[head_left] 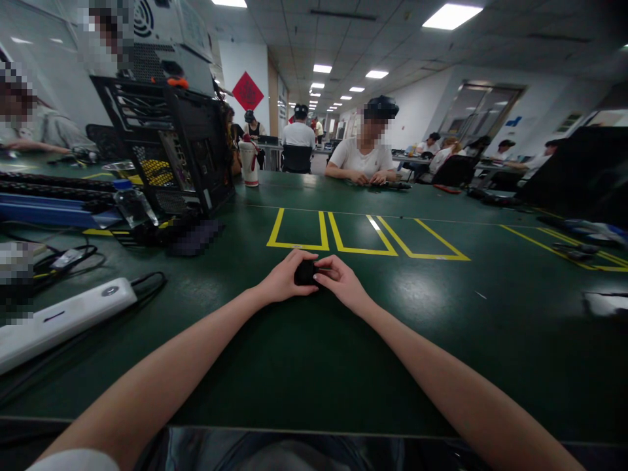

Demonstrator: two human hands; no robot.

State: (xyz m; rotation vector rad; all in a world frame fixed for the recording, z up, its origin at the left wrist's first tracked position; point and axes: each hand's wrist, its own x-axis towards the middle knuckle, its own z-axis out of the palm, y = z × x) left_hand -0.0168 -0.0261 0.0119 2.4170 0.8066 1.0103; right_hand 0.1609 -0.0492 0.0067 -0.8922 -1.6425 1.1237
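Observation:
A small black object (305, 273) is between my two hands, low over the green table (314, 366); its kind I cannot make out. My left hand (287, 277) curls around its left side, thumb below and fingers above. From the right, my right hand (341, 280) meets it with thumb and fingertips pinched at its edge. Part of the object is hidden behind the fingers. Just beyond the hands, yellow tape outlines (363, 250) mark the tabletop.
At left stand an open black computer case (189, 144), a bottle with a blue cap (132, 204) and a white power strip (73, 320) with cables. A paper cup (250, 162) is farther back. Across the table sits a person in a white shirt (363, 157). Dark items (576, 250) lie at right.

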